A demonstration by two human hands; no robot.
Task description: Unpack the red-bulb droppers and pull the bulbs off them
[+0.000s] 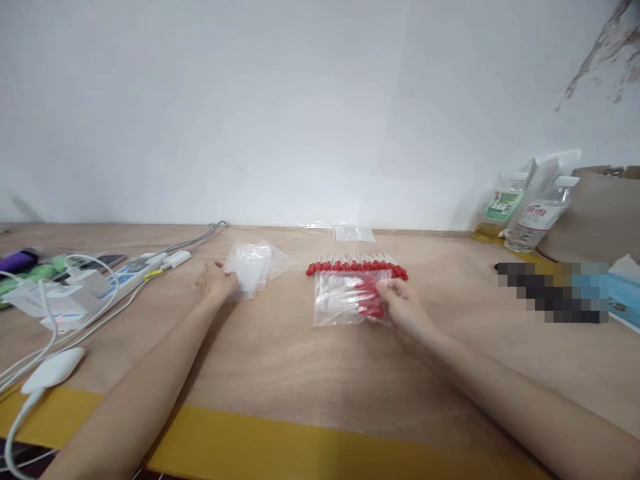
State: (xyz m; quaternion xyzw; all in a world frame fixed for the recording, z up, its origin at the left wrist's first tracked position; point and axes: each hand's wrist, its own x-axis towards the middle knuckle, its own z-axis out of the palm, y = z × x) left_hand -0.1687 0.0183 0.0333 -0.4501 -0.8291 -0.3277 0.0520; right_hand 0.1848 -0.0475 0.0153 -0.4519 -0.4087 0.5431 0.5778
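Observation:
My left hand [216, 282] reaches out to a stack of clear plastic bags [251, 265] and pinches the near edge of it. My right hand [400, 303] is closed on the right side of a filled clear bag [345, 299] that lies flat on the wooden table [300, 360]; red-capped white pieces show inside it. Just behind that bag runs a row of several loose red-tipped white sticks [356, 265], side by side.
At the left lie a white power strip [125, 277] with chargers, cables and a white adapter [53, 369]. Two plastic bottles [520, 210] stand at the back right beside a brown bag. A blue tissue pack [623, 293] sits at the right. Another clear bag [353, 233] lies by the wall.

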